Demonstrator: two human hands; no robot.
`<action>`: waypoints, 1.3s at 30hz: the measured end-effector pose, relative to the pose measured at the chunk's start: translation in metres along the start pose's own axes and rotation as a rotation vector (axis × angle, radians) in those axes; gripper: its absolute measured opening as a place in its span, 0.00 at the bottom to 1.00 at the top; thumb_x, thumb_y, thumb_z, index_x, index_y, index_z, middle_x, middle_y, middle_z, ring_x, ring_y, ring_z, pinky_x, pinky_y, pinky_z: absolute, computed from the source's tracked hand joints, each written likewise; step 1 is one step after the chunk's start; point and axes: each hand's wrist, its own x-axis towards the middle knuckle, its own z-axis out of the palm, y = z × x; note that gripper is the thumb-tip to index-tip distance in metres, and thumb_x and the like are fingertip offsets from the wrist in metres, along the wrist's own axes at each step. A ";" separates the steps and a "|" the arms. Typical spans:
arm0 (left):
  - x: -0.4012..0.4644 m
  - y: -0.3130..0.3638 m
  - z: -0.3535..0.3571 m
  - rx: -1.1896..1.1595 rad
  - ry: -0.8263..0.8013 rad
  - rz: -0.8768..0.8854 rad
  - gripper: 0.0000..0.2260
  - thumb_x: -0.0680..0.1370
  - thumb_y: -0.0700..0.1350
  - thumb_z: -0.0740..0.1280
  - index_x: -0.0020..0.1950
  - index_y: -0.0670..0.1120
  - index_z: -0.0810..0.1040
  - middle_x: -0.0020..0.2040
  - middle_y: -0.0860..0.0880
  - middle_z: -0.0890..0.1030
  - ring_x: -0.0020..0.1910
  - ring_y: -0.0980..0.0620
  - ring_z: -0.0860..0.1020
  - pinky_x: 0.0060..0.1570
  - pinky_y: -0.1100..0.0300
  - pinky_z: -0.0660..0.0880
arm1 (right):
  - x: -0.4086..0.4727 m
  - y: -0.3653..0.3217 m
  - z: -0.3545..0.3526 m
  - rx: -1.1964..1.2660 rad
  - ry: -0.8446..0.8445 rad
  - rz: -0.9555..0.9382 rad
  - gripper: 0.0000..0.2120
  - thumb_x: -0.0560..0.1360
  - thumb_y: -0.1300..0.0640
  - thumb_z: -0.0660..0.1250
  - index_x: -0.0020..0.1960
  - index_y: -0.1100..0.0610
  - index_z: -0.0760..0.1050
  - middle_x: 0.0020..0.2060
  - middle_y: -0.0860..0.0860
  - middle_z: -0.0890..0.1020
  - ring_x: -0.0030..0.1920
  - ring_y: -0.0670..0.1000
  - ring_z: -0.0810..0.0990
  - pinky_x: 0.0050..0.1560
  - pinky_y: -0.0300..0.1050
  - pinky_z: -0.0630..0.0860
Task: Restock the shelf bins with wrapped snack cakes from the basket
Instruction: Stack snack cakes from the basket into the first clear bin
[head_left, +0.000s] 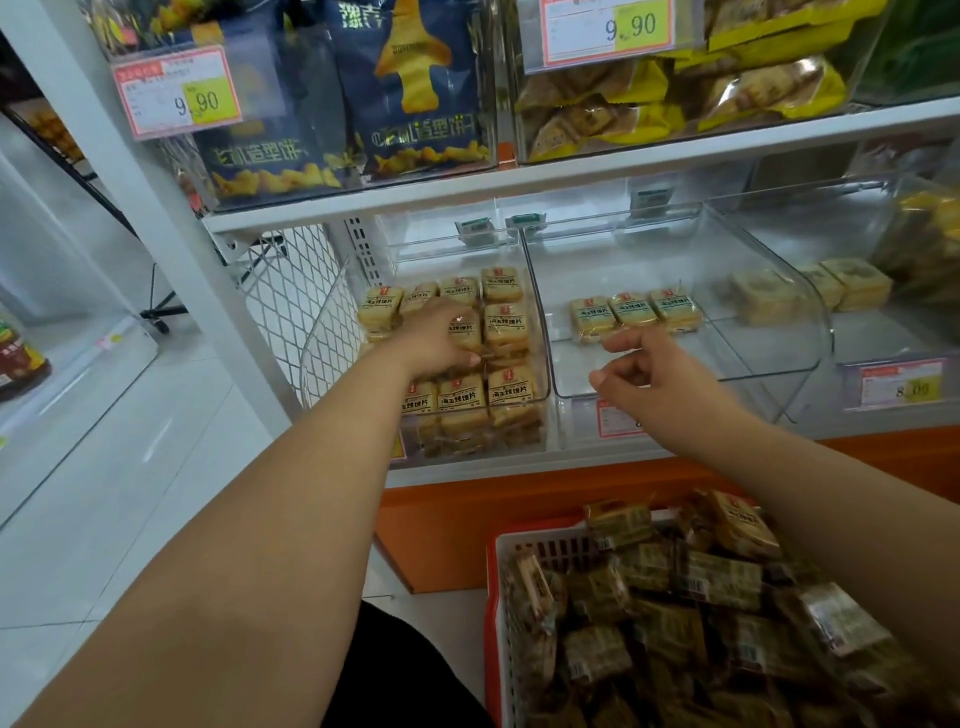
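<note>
The left hand (439, 338) reaches into the left bin (540, 364), fingers laid over the packed snack cakes (506, 327) there; whether it grips one I cannot tell, since the back of the hand hides the fingertips. The right hand (654, 374) hovers at the near edge of the middle bin (753, 364), fingers loosely curled, holding nothing. Three cakes (634, 312) sit in a row at the far side of that bin. To the right, another bin (893, 332) holds a few paler square cakes. Nearest, bottom right, a red and white basket (498, 597) is heaped with wrapped cakes (675, 597). Above, the upper shelf (519, 182) carries dark blue snack bags (410, 83) and yellow packets (675, 98) behind price tags (176, 91).
</note>
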 end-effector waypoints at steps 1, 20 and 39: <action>-0.001 0.001 0.001 -0.005 -0.001 0.012 0.35 0.74 0.48 0.75 0.77 0.50 0.64 0.79 0.46 0.60 0.76 0.45 0.60 0.74 0.51 0.56 | 0.000 0.000 0.000 -0.002 -0.001 -0.001 0.15 0.78 0.49 0.67 0.61 0.48 0.67 0.43 0.46 0.81 0.44 0.41 0.79 0.35 0.34 0.69; -0.041 0.012 0.015 -0.061 0.130 -0.042 0.35 0.77 0.51 0.72 0.79 0.52 0.58 0.80 0.44 0.55 0.77 0.41 0.57 0.75 0.46 0.57 | -0.029 -0.004 -0.001 -0.025 -0.027 -0.062 0.13 0.78 0.50 0.67 0.60 0.47 0.67 0.44 0.41 0.78 0.44 0.33 0.76 0.33 0.28 0.70; -0.185 0.044 0.186 0.443 -0.236 0.326 0.20 0.79 0.45 0.63 0.71 0.50 0.68 0.65 0.44 0.67 0.62 0.42 0.71 0.54 0.51 0.71 | -0.117 0.077 0.009 -0.510 -0.598 0.130 0.04 0.80 0.51 0.65 0.54 0.46 0.72 0.47 0.41 0.73 0.45 0.40 0.71 0.39 0.30 0.65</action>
